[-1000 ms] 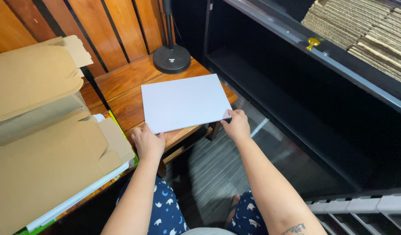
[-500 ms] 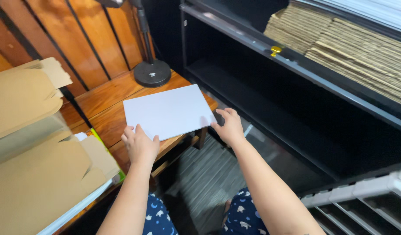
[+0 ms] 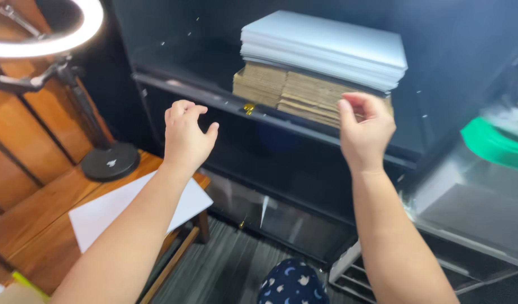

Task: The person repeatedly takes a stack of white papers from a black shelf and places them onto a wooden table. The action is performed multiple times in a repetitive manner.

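Both hands (image 3: 185, 135) (image 3: 364, 130) lifted off white sheet (image 3: 101, 211), released, empty, raised toward shelf stack (image 3: 321, 62), stack's long axis running left-right

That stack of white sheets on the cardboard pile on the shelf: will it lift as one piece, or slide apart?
The white sheets look flat and thin, so single ones probably flex. Their edges sit slightly staggered, so the stack may fan or slip if pushed. It rests on a cardboard pile and is likely heavy taken whole.

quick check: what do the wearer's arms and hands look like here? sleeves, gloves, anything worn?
Both forearms are bare to the frame edge: no sleeves, gloves, watch or rings visible. The left hand and right hand are bare too. Lower down, dark blue clothing with small white printed shapes shows.
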